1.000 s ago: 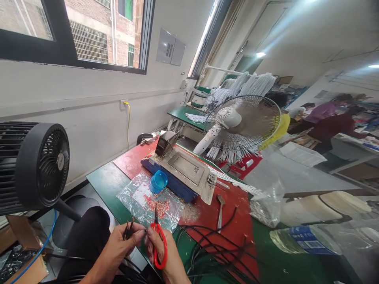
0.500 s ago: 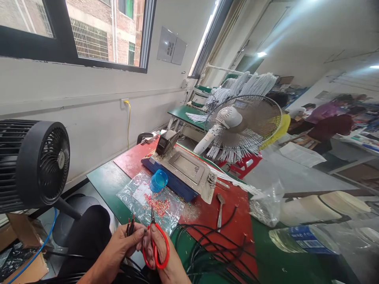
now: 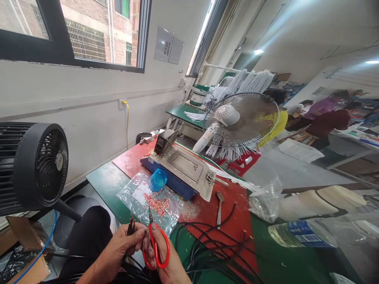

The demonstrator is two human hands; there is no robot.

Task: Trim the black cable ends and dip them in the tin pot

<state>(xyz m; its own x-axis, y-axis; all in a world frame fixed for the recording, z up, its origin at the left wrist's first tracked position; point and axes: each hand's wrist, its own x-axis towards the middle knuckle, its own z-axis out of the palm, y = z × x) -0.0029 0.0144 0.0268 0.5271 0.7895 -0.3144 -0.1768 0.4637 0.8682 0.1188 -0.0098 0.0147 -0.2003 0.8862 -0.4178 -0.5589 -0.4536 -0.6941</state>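
Note:
Black cable ends (image 3: 131, 225) with bared reddish tips stick up from my left hand (image 3: 126, 242), whose fingers are wrapped round them. Red-handled scissors (image 3: 162, 246) are held in my right hand (image 3: 158, 252), with the blades pointing up and away from me. The fingertips of both hands meet near the cable ends; what is between them is too small to make out. Beyond the hands, red and yellowish bits (image 3: 159, 205) are scattered on a clear plastic bag (image 3: 127, 192) beside a blue cup (image 3: 158, 180). Black cables (image 3: 192, 252) lie coiled right of my hands.
A blue-sided device (image 3: 183, 165) with a metal top stands on the red mat (image 3: 232, 228), near a spoon (image 3: 219, 209). A bottle (image 3: 302, 234) lies at the right. One black fan (image 3: 41, 165) is at left; a white fan (image 3: 226, 115) stands behind the table. People sit far right.
Both hands keep nearly the same place and hold. The scissors have tilted slightly to the left, and the whole view has shifted a little.

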